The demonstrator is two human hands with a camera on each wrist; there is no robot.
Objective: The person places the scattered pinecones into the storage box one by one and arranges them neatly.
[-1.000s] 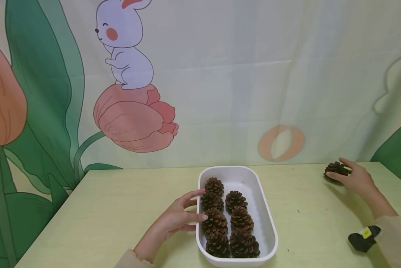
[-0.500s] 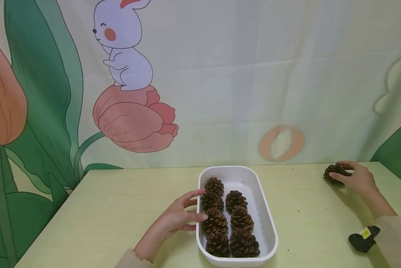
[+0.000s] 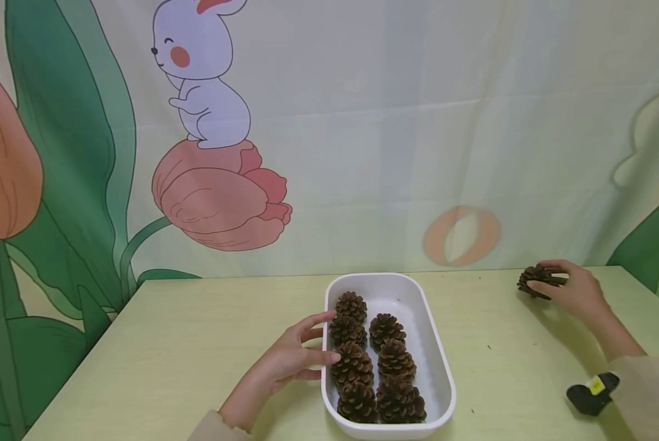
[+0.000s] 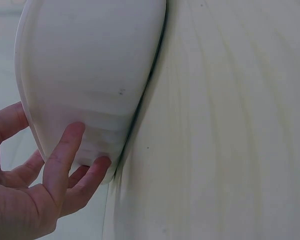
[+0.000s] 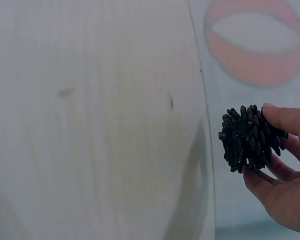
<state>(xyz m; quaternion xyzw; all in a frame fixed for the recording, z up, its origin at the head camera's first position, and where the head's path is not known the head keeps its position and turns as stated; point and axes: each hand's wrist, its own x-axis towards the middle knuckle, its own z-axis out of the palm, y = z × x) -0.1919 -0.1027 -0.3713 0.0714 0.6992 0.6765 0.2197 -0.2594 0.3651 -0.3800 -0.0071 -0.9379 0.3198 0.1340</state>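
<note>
My right hand holds a brown pine cone between thumb and fingers near the back right of the table. The right wrist view shows this pine cone dark against the backdrop, its scales spread, with fingertips on both sides. My left hand grips the long left side of a white rectangular tub, thumb and a fingertip over the rim. Lower fingers rest on the tub's outer wall in the left wrist view. Inside the tub, several pine cones stand in two rows, the left one longer.
A pale yellow table bears small dark crumbs right of the tub. Behind its back edge hangs a printed curtain with a rabbit and tulips. A black device with a yellow label sits by the right sleeve.
The right hand has closed its fingers on the pine cone and moved it slightly left and up. The left hand and the tub have stayed in place.
</note>
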